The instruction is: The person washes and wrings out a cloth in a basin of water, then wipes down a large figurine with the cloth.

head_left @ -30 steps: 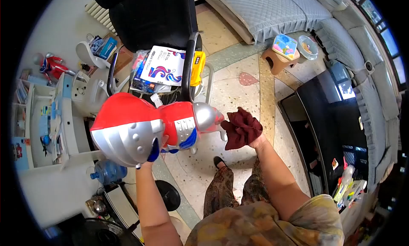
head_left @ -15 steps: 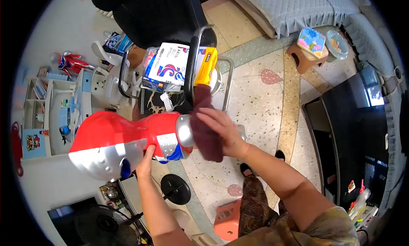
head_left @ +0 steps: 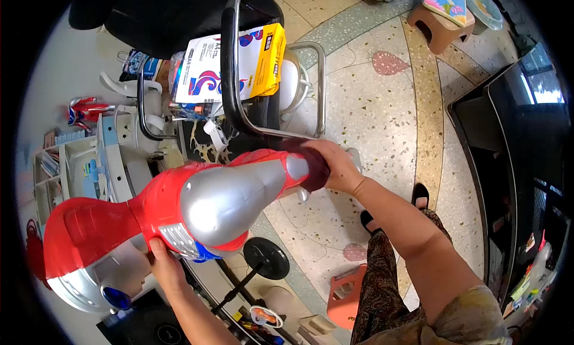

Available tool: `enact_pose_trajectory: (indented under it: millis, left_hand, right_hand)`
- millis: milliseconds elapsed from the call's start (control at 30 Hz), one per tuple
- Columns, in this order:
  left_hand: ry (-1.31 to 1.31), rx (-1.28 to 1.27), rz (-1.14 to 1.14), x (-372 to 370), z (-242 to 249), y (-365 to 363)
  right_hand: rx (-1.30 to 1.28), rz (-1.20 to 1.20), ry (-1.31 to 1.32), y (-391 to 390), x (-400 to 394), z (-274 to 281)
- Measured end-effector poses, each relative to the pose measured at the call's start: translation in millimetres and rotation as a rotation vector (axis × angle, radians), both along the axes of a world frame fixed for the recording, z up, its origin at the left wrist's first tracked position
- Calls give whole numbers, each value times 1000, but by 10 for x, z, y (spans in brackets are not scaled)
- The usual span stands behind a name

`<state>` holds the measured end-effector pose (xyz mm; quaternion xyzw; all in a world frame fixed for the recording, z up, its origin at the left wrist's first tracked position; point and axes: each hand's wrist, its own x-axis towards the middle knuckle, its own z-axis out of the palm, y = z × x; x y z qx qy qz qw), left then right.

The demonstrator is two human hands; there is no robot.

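A large red and silver toy figure (head_left: 230, 198) with a helmet-like head and blue eyes lies slantwise before me, held up off the floor. My left hand (head_left: 169, 272) grips it at the neck, thumb on top near the studded chest; the other fingers are hidden beneath. At the figure's right end, a dark maroon cloth (head_left: 315, 168) is wrapped round a narrow part. My right hand (head_left: 339, 167) is closed on this cloth, with most fingertips out of sight behind it. A small silver piece of the figure pokes out below the cloth.
A black chair with a metal armrest (head_left: 321, 88) stands ahead, bearing a white and yellow paper package (head_left: 206, 67). A brown stool (head_left: 439, 29) is at upper right, a pink stool (head_left: 347, 297) below. A large black television (head_left: 532, 153) stands to the right. A round black base (head_left: 266, 258) sits below the figure.
The toy figure has shifted left and down, and looks larger. The cloth has gone from beside the silver shoulder to the figure's right end, uncovering silver and red surface. My view has shifted too.
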<state>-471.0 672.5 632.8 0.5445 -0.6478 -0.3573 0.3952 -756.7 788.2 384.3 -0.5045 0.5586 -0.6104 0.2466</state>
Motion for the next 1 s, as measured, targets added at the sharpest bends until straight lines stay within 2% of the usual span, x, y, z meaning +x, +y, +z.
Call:
enact_pose_trajectory:
  millis: [67, 167, 233, 300, 367, 467, 533, 567, 633, 700, 767, 833, 867, 933, 967, 1000]
  left_hand:
    - [-13, 16, 25, 14, -6, 29]
    - [-60, 30, 23, -41, 51, 46]
    - [-95, 43, -37, -31, 57, 40]
    - [-132, 34, -76, 51, 40, 8]
    - [-130, -18, -47, 78, 3, -14]
    - [-126, 21, -54, 47, 25, 51]
    - [-52, 38, 92, -16, 12, 81]
    - [-54, 38, 94, -14, 28, 80]
    - [-60, 8, -20, -11, 44, 75]
    - [-68, 44, 39, -65, 62, 85]
    - [-44, 33, -99, -35, 61, 69]
    - [-47, 31, -89, -11, 61, 61]
    - [-66, 47, -85, -6, 72, 56]
    - [-70, -6, -8, -74, 54, 73]
    - [-70, -2, -9, -44, 52, 59]
    - [-72, 13, -28, 3, 49, 18]
  right_hand:
    - [99, -15, 35, 90, 75, -252]
    - [112, -55, -72, 132, 92, -195]
    - [19, -66, 70, 106, 19, 265]
    - [-150, -100, 80, 15, -5, 730]
    - [-231, -5, 202, -37, -29, 1172]
    - [-409, -35, 278, -142, 23, 1495]
    - [-374, 22, 204, -218, -16, 1277]
    - [-346, 84, 138, -263, -32, 1128]
    - [-352, -3, 104, -274, -6, 794]
    - [-206, -59, -45, -141, 21, 483]
    - [4, -43, -68, 55, 73, 105]
    - [47, -38, -60, 212, 186, -360]
    - [52, -42, -64, 314, 210, -440]
    - [290, -79, -312, 501, 236, -480]
    - [294, -81, -312, 605, 214, -502]
    - [458, -30, -401, 711, 169, -481]
